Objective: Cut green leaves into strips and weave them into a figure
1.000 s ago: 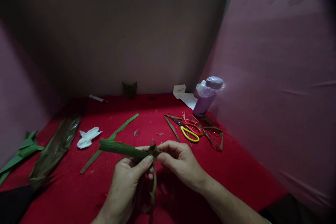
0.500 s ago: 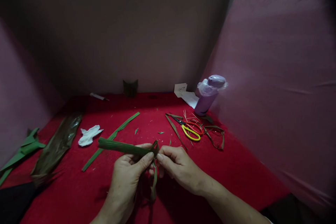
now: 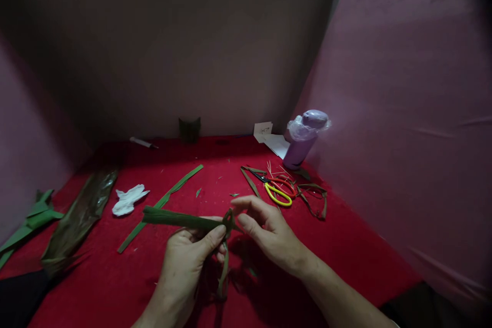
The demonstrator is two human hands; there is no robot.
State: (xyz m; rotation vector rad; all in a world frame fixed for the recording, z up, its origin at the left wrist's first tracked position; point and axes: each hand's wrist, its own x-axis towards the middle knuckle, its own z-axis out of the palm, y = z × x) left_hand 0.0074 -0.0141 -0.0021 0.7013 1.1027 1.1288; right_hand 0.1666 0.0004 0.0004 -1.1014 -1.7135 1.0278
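My left hand (image 3: 192,256) is closed on a folded green leaf strip (image 3: 172,218), its thumb pressing near the right end. At that end a brownish strip (image 3: 229,220) forms a small loop, and narrow strip ends (image 3: 223,274) hang below the fingers. My right hand (image 3: 269,233) is just right of the loop, with thumb and index finger spread apart. A thin brown tip points from the loop toward the right thumb; whether they touch I cannot tell.
Scissors with red and yellow handles (image 3: 279,195) lie on the red cloth (image 3: 338,256) beside brown strips (image 3: 321,200). A purple bin (image 3: 298,151), white cards (image 3: 263,130), tissue (image 3: 129,199), a syringe (image 3: 143,142), a long leaf strip (image 3: 165,199) and bagged leaves (image 3: 79,220) surround the hands.
My right thumb and fingers have parted from their pinch at the leaf end and moved slightly right. The left hand keeps its hold, and the loop shows more plainly.
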